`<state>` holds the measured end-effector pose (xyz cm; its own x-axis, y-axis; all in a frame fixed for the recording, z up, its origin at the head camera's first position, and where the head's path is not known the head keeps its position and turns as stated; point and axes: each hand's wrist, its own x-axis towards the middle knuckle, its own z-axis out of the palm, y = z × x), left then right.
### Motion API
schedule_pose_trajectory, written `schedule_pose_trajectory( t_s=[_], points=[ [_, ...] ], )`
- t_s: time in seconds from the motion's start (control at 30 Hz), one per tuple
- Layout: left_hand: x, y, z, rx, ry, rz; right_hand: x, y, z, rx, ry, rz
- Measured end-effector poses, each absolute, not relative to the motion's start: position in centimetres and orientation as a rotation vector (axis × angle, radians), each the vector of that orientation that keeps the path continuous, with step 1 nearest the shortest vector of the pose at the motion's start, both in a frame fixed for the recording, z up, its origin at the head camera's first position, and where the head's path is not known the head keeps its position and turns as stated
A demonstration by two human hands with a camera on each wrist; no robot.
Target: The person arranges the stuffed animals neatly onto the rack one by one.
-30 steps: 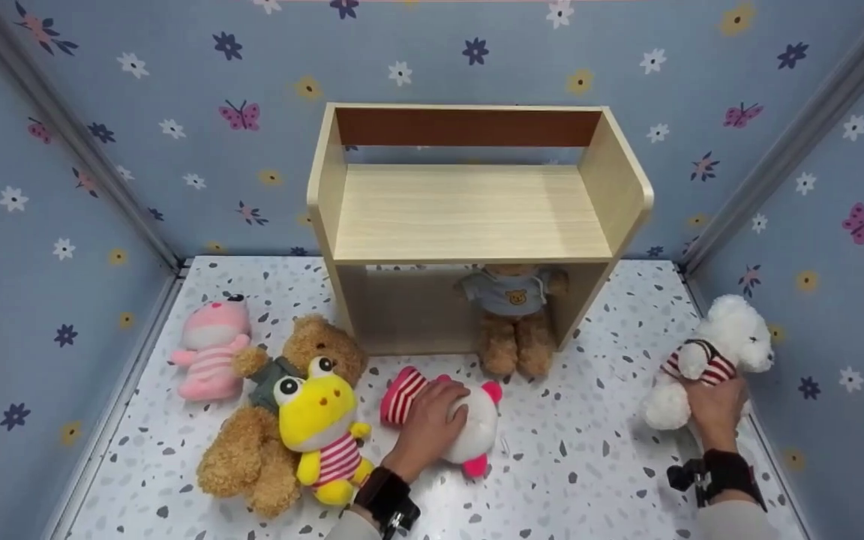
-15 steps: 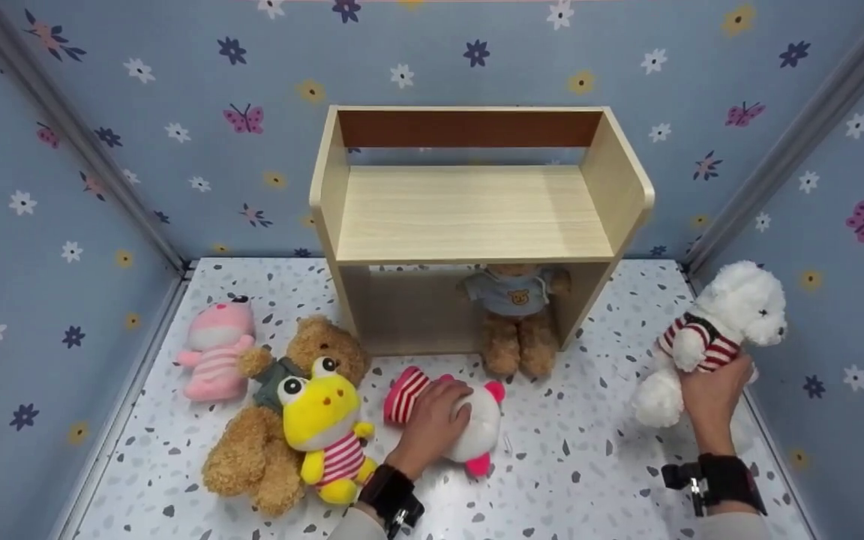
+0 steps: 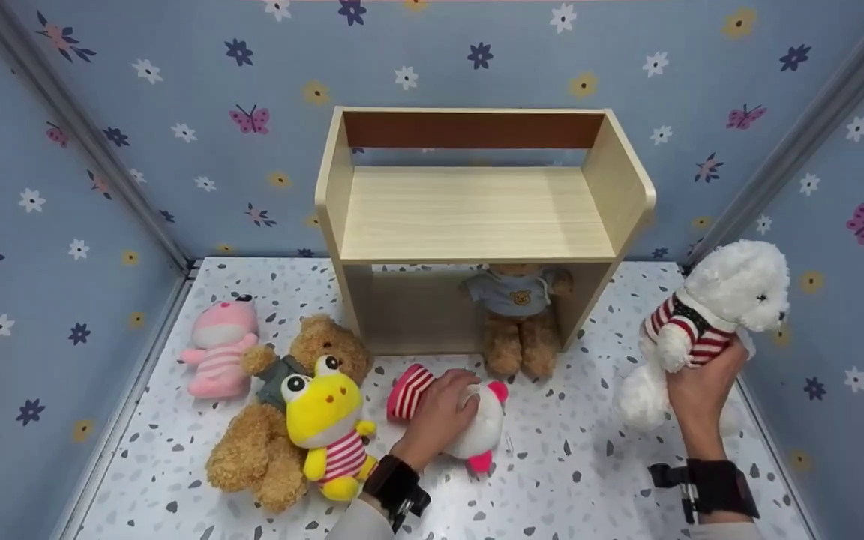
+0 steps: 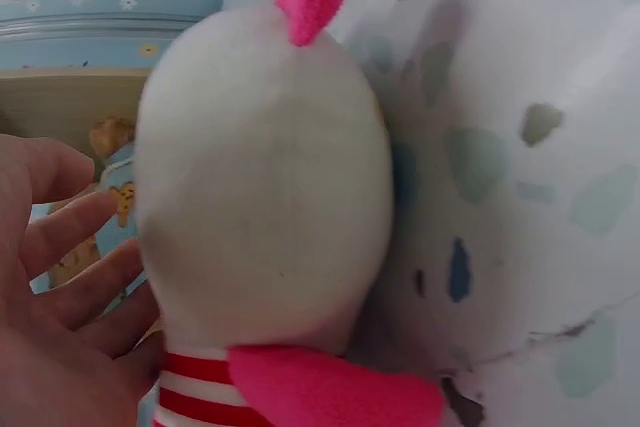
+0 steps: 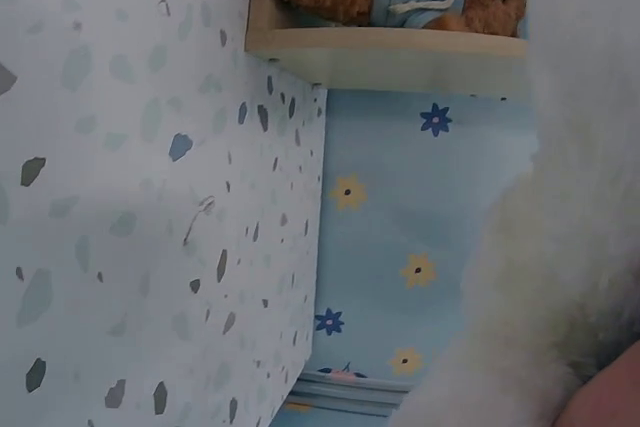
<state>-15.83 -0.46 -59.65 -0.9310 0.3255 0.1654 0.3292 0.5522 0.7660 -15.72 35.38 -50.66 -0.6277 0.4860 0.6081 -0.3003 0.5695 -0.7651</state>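
Note:
My right hand (image 3: 704, 390) grips a white stuffed bear (image 3: 736, 289) in a red-striped top, held upright off the floor at the right. Its blurred white fur fills the right side of the right wrist view. My left hand (image 3: 438, 420) rests on a white plush toy (image 3: 483, 427) with pink ears and red-and-white stripes, which lies on the floor. The left wrist view shows relaxed fingers (image 4: 85, 282) along the toy's side, not closed round it. A brown teddy bear (image 3: 518, 330) in a blue hoodie sits in the shelf's lower right part, its head mostly hidden.
A wooden two-level shelf (image 3: 469, 217) stands against the flowered back wall. At the left lie a pink plush toy (image 3: 220, 360), a brown teddy bear (image 3: 244, 450) in green and a yellow frog plush (image 3: 327, 409) leaning on it. Walls flank the speckled floor (image 3: 552, 480).
My right hand has lifted the white stuffed bear up from the floor and tilted it more upright. The left hand stays on the white-and-pink plush. The head view has shifted slightly.

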Motion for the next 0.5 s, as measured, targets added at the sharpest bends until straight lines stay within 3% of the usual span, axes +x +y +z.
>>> schedule_pose_trajectory(
  t_s=[0.5],
  points=[
    [-16.2, 1.3, -53.6, -0.708, -2.653, -1.641, -15.3, 31.2, -48.1, 0.105, -1.766, 1.304]
  ],
)
